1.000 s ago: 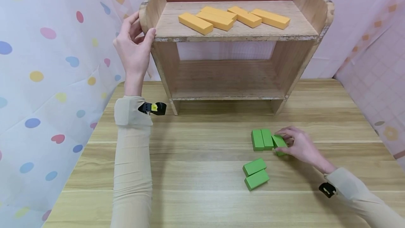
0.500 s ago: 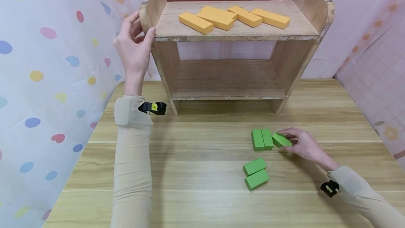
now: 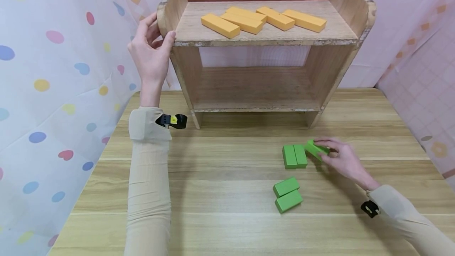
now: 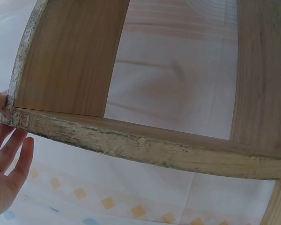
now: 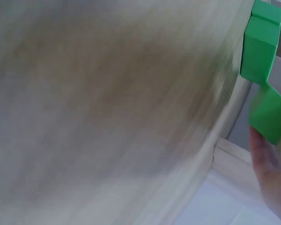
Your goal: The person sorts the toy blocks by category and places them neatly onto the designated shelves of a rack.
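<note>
My left hand [image 3: 151, 52] grips the left side panel of a small wooden shelf [image 3: 259, 42] at its front edge, thumb in front and fingers behind. The left wrist view shows the fingers [image 4: 19, 164] curled round that panel. At the right of the table, my right hand [image 3: 343, 161] pinches a green block [image 3: 314, 148] between thumb and fingers. This block [image 5: 271, 115] is tilted in the right wrist view. Just left of it, two green blocks [image 3: 294, 156] lie side by side. Nearer the front lies another pair of green blocks [image 3: 288, 194].
Several yellow blocks [image 3: 243, 21] lie on the shelf's upper board. The shelf stands at the back of the wooden table [image 3: 220, 216]. A dotted curtain [image 3: 64, 90] hangs along the left side, and a pink patterned one [image 3: 419, 62] on the right.
My right hand has shifted the pinched green block slightly back, turning it and lifting it away from the pair beside it. The left hand keeps its grip on the shelf.
</note>
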Available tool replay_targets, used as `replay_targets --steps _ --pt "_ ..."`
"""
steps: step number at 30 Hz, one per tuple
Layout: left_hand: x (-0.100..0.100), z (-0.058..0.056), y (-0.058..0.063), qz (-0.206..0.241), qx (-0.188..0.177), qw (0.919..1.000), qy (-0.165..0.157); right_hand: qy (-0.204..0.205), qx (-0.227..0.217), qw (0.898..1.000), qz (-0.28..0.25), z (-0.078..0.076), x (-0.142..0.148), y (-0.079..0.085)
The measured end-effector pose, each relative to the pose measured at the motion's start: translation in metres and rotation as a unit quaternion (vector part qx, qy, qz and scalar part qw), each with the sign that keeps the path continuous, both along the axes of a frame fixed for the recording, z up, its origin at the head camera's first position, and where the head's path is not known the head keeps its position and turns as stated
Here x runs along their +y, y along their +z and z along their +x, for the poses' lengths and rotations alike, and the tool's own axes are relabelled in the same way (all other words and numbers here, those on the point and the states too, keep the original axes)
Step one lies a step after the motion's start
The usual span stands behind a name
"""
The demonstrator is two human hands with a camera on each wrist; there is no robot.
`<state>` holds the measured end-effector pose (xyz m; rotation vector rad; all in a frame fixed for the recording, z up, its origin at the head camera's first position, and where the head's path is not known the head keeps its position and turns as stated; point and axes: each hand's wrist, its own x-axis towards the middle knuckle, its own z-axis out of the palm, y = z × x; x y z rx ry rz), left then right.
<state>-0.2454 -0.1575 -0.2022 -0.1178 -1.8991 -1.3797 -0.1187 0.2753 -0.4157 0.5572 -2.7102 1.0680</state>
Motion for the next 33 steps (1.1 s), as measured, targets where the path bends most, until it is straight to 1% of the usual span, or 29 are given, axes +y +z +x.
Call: replay_targets --steps 3,5,7,10,14,15,17,22,25,28,30,33 --pt "0.000 0.000 0.000 -0.001 0.000 1.0000 0.001 0.001 0.089 0.996 0.005 -0.003 -0.002 0.000" --pt "0.000 0.000 0.000 -0.001 0.000 1.0000 0.001 0.007 0.136 0.991 -0.003 -0.006 -0.004 0.001" --pt "0.001 0.001 0.000 -0.002 0.000 1.0000 0.001 0.015 0.175 0.984 -0.007 -0.008 -0.005 0.002" --pt "0.002 0.002 0.000 -0.004 -0.001 1.0000 0.002 0.023 0.219 0.975 -0.007 -0.010 -0.008 0.003" --pt "0.003 0.003 0.001 -0.006 -0.003 1.0000 0.004 0.031 0.251 0.968 -0.013 -0.013 -0.009 0.004" --pt "0.003 0.003 0.001 -0.006 -0.004 1.0000 0.004 0.035 0.263 0.964 -0.018 -0.014 -0.009 0.004" --pt "0.003 0.003 0.001 -0.005 -0.003 1.0000 0.004 0.042 0.290 0.956 -0.026 -0.016 -0.011 0.004" --pt "0.003 0.003 0.001 -0.003 -0.002 1.0000 0.003 0.051 0.378 0.923 -0.060 -0.022 -0.020 0.010" --pt "0.003 0.004 0.002 -0.001 -0.002 1.0000 0.002 0.042 0.409 0.907 -0.087 -0.024 -0.027 0.015" --pt "0.003 0.004 0.002 0.003 -0.002 1.0000 0.002 0.017 0.428 0.897 -0.108 -0.029 -0.035 0.021" --pt "0.003 0.005 0.002 0.003 -0.003 1.0000 0.002 -0.004 0.432 0.894 -0.119 -0.034 -0.040 0.026" --pt "0.002 0.004 0.002 0.000 -0.005 1.0000 0.004 -0.035 0.431 0.892 -0.130 -0.042 -0.049 0.033"
